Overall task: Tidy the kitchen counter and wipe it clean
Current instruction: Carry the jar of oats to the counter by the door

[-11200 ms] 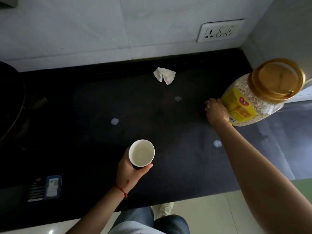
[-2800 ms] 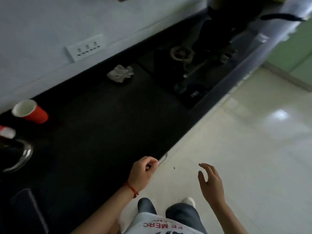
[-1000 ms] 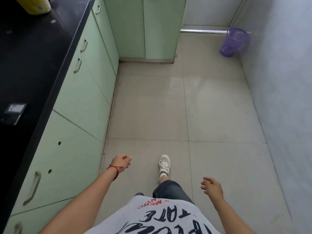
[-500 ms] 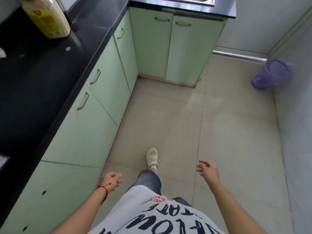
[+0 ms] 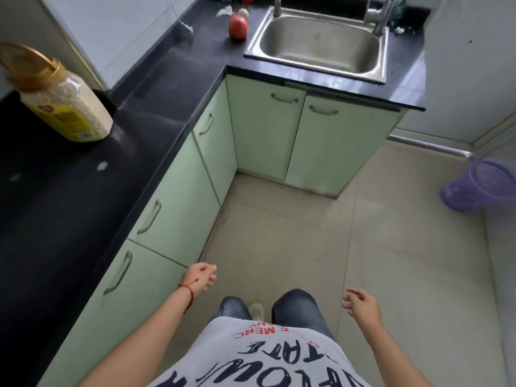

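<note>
The black L-shaped counter runs along the left and turns at the far end. An oats jar with a gold lid stands on it at the left, with small white spots on the dark surface in front. A red apple and crumpled white tissue lie near the steel sink. My left hand hangs empty, fingers loosely curled, beside the cabinet fronts. My right hand is empty over the floor with its fingers spread. Both are well away from the counter top.
Pale green cabinet doors with metal handles sit under the counter. A purple mesh waste basket stands by the right wall. A tap rises behind the sink. Beige tiled floor lies ahead of my legs.
I have left the stove end of the counter, with the cup and jar put down earlier. The view has risen, bringing the sink and apple into sight. Both hands stay empty.
</note>
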